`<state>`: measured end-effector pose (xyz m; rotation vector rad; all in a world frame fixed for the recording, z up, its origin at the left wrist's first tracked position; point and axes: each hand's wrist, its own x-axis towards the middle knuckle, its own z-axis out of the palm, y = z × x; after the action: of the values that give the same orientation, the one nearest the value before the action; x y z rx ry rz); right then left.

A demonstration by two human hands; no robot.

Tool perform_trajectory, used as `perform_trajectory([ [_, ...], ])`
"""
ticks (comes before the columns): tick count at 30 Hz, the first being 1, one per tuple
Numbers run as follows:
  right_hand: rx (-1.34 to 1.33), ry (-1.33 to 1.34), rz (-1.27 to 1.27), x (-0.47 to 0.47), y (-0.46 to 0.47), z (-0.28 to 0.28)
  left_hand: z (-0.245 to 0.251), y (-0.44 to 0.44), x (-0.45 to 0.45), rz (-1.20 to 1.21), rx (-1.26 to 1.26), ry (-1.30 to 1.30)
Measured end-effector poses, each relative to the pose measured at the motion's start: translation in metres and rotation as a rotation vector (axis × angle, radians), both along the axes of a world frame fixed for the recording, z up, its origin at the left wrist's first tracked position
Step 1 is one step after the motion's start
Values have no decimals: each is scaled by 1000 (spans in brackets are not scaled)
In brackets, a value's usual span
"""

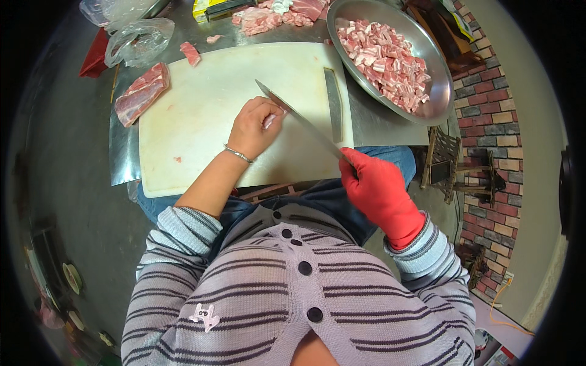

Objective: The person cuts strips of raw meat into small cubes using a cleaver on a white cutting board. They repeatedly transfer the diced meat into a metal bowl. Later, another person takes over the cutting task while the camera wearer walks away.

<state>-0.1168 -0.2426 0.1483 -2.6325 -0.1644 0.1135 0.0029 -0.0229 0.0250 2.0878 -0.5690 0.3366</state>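
My bare left hand (256,121) is curled on the white cutting board (201,105), its fingers closed around a small piece of meat (270,120) that is mostly hidden. In a red rubber glove, my right hand (375,187) grips the handle of a long knife (311,128). The blade slants up and to the left, its flat side by my left knuckles. A slab of raw meat (143,94) lies over the board's left edge. To the upper right, a steel bowl (437,103) holds many diced meat pieces (382,61).
More raw meat (261,20) lies on the metal table (389,132) beyond the board. Clear plastic bags (139,41) sit at the upper left, near a small meat strip (190,54). A wooden chair (442,164) stands right, by a brick-patterned wall (492,151).
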Motion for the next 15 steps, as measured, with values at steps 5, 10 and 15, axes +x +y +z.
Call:
perform_trajectory([
  [5,-100,134,21,12,1,-2,-10,1,1,11,-35,26],
  [10,-83,56,14,19,3,7,-2,7,6,22,-77,180],
  [15,7,181,-196,28,-6,27,24,43,-1,92,347,278],
])
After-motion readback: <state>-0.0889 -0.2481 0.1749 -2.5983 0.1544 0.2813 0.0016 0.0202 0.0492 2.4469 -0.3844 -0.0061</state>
